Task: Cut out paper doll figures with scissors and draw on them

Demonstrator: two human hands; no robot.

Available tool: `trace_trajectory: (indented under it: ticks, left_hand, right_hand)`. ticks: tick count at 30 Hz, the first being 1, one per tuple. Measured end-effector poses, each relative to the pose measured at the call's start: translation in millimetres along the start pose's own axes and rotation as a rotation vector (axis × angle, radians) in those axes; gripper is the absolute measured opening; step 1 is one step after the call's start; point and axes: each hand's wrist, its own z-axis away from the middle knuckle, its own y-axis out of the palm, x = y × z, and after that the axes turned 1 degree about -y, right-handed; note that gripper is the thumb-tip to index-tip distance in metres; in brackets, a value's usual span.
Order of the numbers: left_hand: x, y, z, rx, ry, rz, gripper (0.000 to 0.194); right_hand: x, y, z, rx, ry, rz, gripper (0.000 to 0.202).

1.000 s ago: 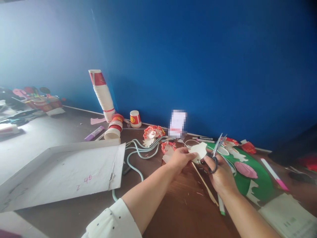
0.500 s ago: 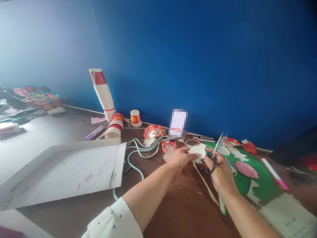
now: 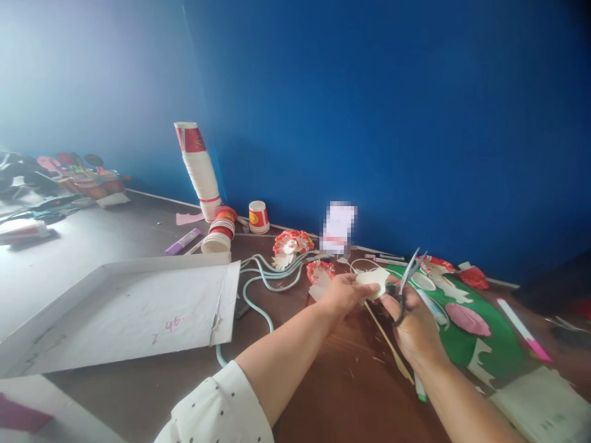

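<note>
My left hand (image 3: 346,294) pinches a cream piece of cut paper (image 3: 375,282) between thumb and fingers. Close to its right, my right hand (image 3: 413,320) is closed around the black handles of a pair of scissors (image 3: 407,280), whose blades point up and away from the paper. The right fingertips are near or touching the paper's right edge; I cannot tell which. Below the hands a thin tan stick (image 3: 390,344) lies on the brown table (image 3: 341,381). Just beyond my left hand are a red-and-white fringed paper piece (image 3: 320,271) and a similar larger one (image 3: 292,245).
On the left lies a white box lid (image 3: 138,307), with a pale blue cable (image 3: 258,307) beside it. A leaning stack of paper cups (image 3: 201,172) and a single upturned cup (image 3: 258,218) stand by the blue wall. Right are green paper (image 3: 489,332), a pink oval (image 3: 468,320) and a marker (image 3: 524,329).
The view has shifted slightly, so the table things appear a little further right. Both hands still hold the paper and scissors, and the paper's angle has changed a little.
</note>
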Motion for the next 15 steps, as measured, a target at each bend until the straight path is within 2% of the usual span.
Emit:
trace_trajectory:
  ticks: [5,11,15]
  left_hand:
    - [6.8,3.4,0.1,0.046,0.08,0.079,0.044]
    - [6.0,8.3,3.6,0.085,0.149,0.162,0.044]
    - [-2.0,12.6,7.6,0.1,0.186,0.212,0.045]
  right_hand:
    - [-7.3,0.3,-2.6,0.024,0.05,-0.15,0.053]
    - [-1.9,7.6,2.6,0.054,0.151,-0.407,0.052]
    - [-0.2,8.9,4.6,0.023,0.179,-0.341,0.039]
